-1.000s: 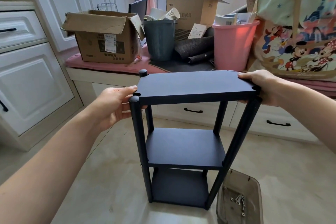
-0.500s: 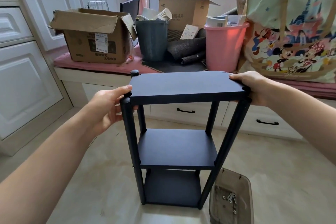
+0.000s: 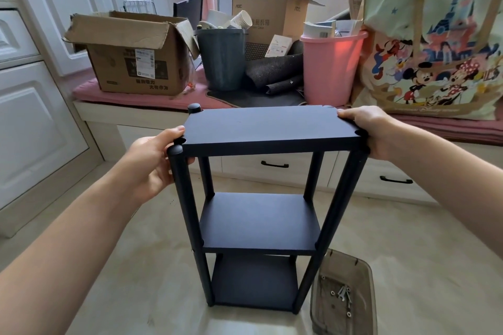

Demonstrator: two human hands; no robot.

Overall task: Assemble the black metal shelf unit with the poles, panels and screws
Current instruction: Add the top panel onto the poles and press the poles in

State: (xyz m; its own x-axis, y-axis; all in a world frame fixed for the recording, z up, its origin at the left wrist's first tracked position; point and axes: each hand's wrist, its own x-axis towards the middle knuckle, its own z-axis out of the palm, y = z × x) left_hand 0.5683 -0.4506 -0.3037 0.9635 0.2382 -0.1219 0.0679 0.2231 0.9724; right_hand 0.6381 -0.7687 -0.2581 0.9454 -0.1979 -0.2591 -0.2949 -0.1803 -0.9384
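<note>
The black metal shelf unit stands upright on the floor with three panels and four poles. My left hand grips the left end of the top panel, fingers curled over its edge beside the near-left pole. At the right end, my right hand grips the top panel by the near-right pole. A clear plastic tray holding loose screws and washers lies on the floor at the shelf's lower right.
Behind the shelf a window bench with drawers carries an open cardboard box, a grey bin, a pink bucket and a cartoon-printed bag. White cabinets stand at the left. Beige floor surrounds the shelf.
Both hands keep their hold on the top panel. The view has shifted slightly; the shelf and tray sit a little further left in the picture.
</note>
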